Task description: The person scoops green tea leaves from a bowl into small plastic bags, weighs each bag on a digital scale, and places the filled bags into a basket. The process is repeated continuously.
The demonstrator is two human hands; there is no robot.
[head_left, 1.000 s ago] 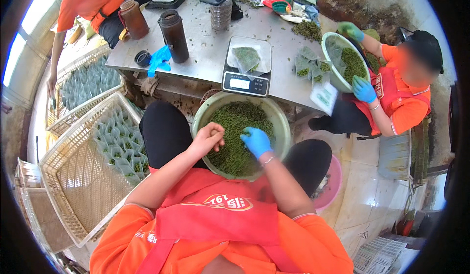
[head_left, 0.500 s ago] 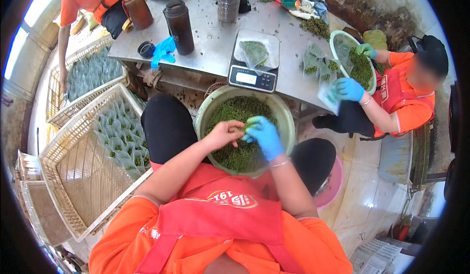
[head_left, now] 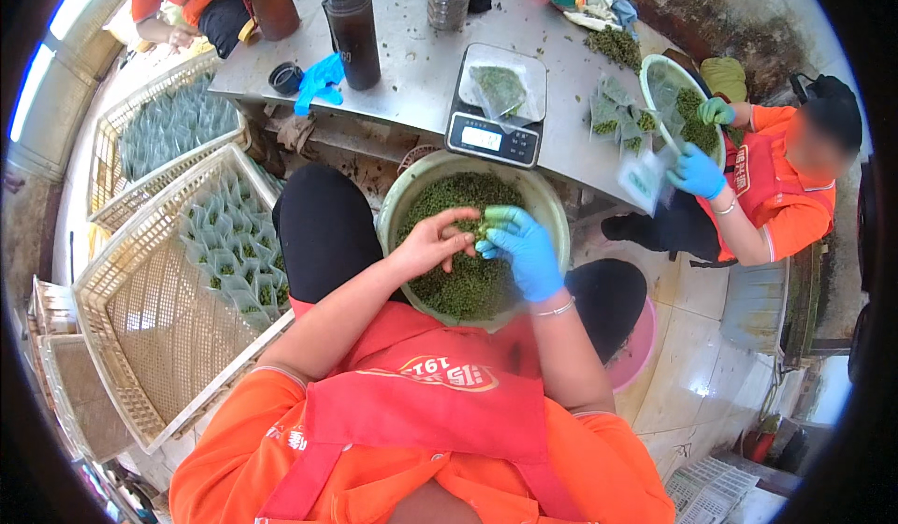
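Observation:
A round pale-green basin (head_left: 554, 208) full of small green berries, like green peppercorns (head_left: 456, 292), stands between my knees. Above it, my right hand (head_left: 526, 254), in a blue glove, is closed with its fingertips pinching a small green sprig (head_left: 483, 232). Facing it, my bare left hand (head_left: 432, 243) has its thumb and forefinger spread apart close to the sprig; whether they touch it I cannot tell. Beyond the basin, a digital scale (head_left: 493, 138) sits on the table edge, bearing a clear bag of green berries (head_left: 499, 92).
A metal table (head_left: 412, 51) holds a dark flask (head_left: 352, 37), blue glove (head_left: 320, 84) and filled bags (head_left: 613, 112). Left are crates (head_left: 150, 337) with upright bags. At right, a gloved co-worker (head_left: 776, 178) handles a bag by a tilted basin (head_left: 645, 80). A pink basin (head_left: 636, 346) lies by my right knee.
My left fingers have spread further apart, and my right fingers have shifted slightly around the sprig. The person at top left has drawn an arm up from the crate. The view has shifted slightly.

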